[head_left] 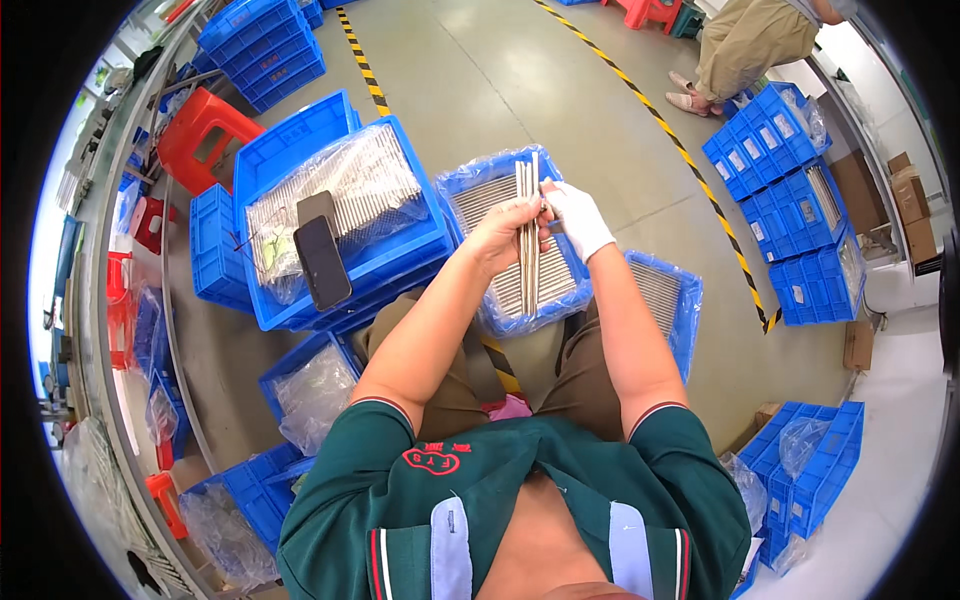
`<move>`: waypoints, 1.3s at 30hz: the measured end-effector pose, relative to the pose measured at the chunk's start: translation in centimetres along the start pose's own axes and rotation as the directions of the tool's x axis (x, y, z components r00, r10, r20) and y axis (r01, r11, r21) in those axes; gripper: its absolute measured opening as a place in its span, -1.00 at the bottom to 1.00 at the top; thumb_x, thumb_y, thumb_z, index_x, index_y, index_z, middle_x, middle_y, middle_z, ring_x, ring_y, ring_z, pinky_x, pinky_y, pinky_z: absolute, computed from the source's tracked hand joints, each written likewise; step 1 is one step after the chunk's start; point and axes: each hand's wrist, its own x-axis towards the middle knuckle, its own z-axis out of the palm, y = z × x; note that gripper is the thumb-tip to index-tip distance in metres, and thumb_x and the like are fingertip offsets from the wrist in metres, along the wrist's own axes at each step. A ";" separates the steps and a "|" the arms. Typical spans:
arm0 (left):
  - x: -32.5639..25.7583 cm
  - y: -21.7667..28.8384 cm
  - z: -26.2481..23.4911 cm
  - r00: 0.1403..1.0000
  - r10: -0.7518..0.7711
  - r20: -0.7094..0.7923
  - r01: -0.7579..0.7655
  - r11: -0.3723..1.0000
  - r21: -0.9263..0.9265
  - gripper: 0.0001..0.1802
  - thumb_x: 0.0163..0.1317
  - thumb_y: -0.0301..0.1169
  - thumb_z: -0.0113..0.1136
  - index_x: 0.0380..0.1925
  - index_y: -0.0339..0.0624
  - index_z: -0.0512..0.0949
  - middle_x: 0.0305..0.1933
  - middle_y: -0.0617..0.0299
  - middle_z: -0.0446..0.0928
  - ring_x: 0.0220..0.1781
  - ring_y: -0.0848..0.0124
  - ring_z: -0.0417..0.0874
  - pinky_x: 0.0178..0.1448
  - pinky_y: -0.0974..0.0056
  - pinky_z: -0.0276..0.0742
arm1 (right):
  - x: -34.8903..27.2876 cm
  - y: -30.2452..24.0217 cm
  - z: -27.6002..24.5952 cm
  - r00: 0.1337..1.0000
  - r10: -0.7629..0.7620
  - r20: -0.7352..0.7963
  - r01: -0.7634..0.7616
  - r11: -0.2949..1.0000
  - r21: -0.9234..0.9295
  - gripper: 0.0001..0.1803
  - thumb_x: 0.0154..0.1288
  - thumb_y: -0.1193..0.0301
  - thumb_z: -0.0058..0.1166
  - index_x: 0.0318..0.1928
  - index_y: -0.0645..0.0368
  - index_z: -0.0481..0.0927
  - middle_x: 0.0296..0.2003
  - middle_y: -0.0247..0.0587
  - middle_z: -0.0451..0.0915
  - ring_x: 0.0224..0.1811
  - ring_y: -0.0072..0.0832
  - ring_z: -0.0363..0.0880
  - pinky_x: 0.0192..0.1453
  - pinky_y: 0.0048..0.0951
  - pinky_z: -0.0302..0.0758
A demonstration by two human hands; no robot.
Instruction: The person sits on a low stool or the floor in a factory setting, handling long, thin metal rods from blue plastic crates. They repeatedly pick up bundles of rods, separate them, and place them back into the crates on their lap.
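Inspect first the grey floor (pixel 500 90), hard and smooth in appearance, marked with black-and-yellow tape (pixel 690 163) and flanked on the right by stacked blue crates (pixel 795 215). Note at left a broad blue crate (pixel 405 258), loaded with similar rods under clear film, and beyond it a red stool (pixel 190 120). Find beneath the 2 hands a smaller lined crate (pixel 548 312), filled with rows of thin silvery rods. Locate above it the bundle of rods (pixel 529 265); cannot tell whether touching the contents below. Judge as stiff, probably metal: light singly, heavier bunched, likely smooth enough to slip lengthwise, hardly fragile. Best taken around mid-length, with fingers wrapped against fanning. Record left hand (pixel 510 222) as bare and closed around the bundle near mid-length; right hand (pixel 580 218) as white-gloved, with fingers curled at the bundle's right side. Cannot tell whether closed on anything. List last a dark phone (pixel 322 265), tilted at the broad crate's near edge.
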 end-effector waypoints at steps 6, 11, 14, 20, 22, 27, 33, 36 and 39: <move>1.1 2.5 -1.1 0.973 0.220 -0.065 -0.217 0.975 0.051 -0.67 0.28 -0.19 0.08 -0.25 -0.29 0.48 -0.33 0.01 0.56 -0.34 0.19 0.63 -0.26 0.13 0.61 | -2.8 0.5 2.3 0.912 0.207 0.355 -0.362 0.815 0.453 -0.61 0.32 0.02 -0.03 -0.19 0.11 0.49 -0.51 -0.34 0.52 -0.52 -0.42 0.49 -0.40 -0.37 0.48; 1.2 3.7 0.1 0.994 0.098 0.053 -0.108 0.969 0.222 -0.69 0.30 -0.20 0.08 -0.23 -0.27 0.50 -0.26 0.04 0.57 -0.18 0.29 0.63 -0.13 0.20 0.57 | -2.4 2.0 1.8 0.576 -0.039 0.817 -0.595 0.665 0.451 -0.66 0.37 0.05 -0.11 -0.34 0.04 0.33 -0.72 -0.55 0.11 -0.77 -0.70 0.05 -0.69 -0.58 0.07; 0.8 4.1 1.0 0.990 0.138 0.011 -0.134 0.937 0.324 -0.70 0.27 -0.19 0.13 -0.27 -0.24 0.54 -0.23 0.19 0.57 -0.12 0.35 0.58 0.01 0.24 0.46 | -2.4 1.3 1.2 0.646 0.023 0.763 -0.535 0.727 0.431 -0.68 0.37 0.08 -0.08 -0.38 0.02 0.32 -0.74 -0.58 0.08 -0.80 -0.72 0.00 -0.74 -0.63 -0.02; -1.2 4.1 0.4 0.798 0.456 -0.393 -0.148 0.781 0.606 -0.71 0.25 -0.16 0.15 -0.34 -0.19 0.57 -0.36 0.34 0.53 -0.27 0.51 0.49 -0.06 0.34 0.39 | 3.9 0.9 -5.2 0.996 0.083 0.041 -0.055 0.890 -0.453 -0.73 0.25 0.13 0.04 -0.37 0.05 0.48 -0.61 -0.31 0.45 -0.65 -0.44 0.37 -0.58 -0.43 0.30; -1.7 2.3 2.1 0.884 0.386 -0.265 -0.083 0.688 0.721 -0.72 0.22 -0.18 0.17 -0.33 -0.19 0.58 -0.39 0.36 0.52 -0.29 0.52 0.48 -0.08 0.34 0.41 | 6.9 4.9 -7.2 0.986 -0.164 -0.031 0.042 0.427 -0.903 -0.67 0.21 0.08 0.05 -0.27 0.08 0.55 -0.47 -0.13 0.60 -0.45 -0.22 0.58 -0.35 -0.26 0.49; -2.5 -1.9 6.5 0.991 -0.088 0.100 -0.048 0.461 0.886 -0.72 0.21 -0.24 0.13 -0.31 -0.25 0.57 -0.39 0.04 0.57 -0.28 0.20 0.63 -0.16 0.13 0.49 | 10.1 10.8 -7.6 0.998 0.051 -0.047 -0.055 0.175 -0.983 -0.62 0.16 0.06 0.05 -0.18 0.07 0.57 -0.27 0.01 0.61 -0.13 -0.04 0.57 -0.05 -0.10 0.46; -3.3 -1.1 6.2 0.985 -0.062 0.161 -0.127 0.374 0.919 -0.72 0.18 -0.23 0.19 -0.30 -0.24 0.54 -0.34 0.04 0.50 -0.22 0.08 0.55 -0.16 0.12 0.44 | 16.2 14.0 -4.9 0.995 -0.022 0.094 0.095 0.070 -0.993 -0.71 0.18 0.16 0.02 -0.21 0.07 0.56 -0.31 -0.01 0.62 -0.20 -0.04 0.59 -0.10 -0.08 0.48; -3.7 -0.3 5.6 0.986 -0.031 0.166 -0.140 0.390 0.910 -0.74 0.17 -0.24 0.20 -0.33 -0.23 0.53 -0.34 0.03 0.48 -0.22 0.07 0.54 -0.15 0.12 0.45 | 19.2 14.6 -3.4 0.980 -0.075 0.182 0.188 0.080 -0.979 -0.75 0.18 0.22 0.01 -0.23 0.08 0.55 -0.33 -0.01 0.62 -0.23 -0.06 0.60 -0.14 -0.09 0.50; -4.3 0.2 5.2 0.986 -0.006 0.166 -0.147 0.434 0.889 -0.73 0.15 -0.20 0.19 -0.37 -0.21 0.54 -0.34 0.06 0.50 -0.21 0.07 0.55 -0.15 0.07 0.45 | 23.0 16.9 -2.7 0.952 -0.065 0.300 0.302 0.021 -0.953 -0.79 0.13 0.27 0.09 -0.25 0.09 0.55 -0.32 -0.05 0.63 -0.22 -0.13 0.61 -0.16 -0.15 0.51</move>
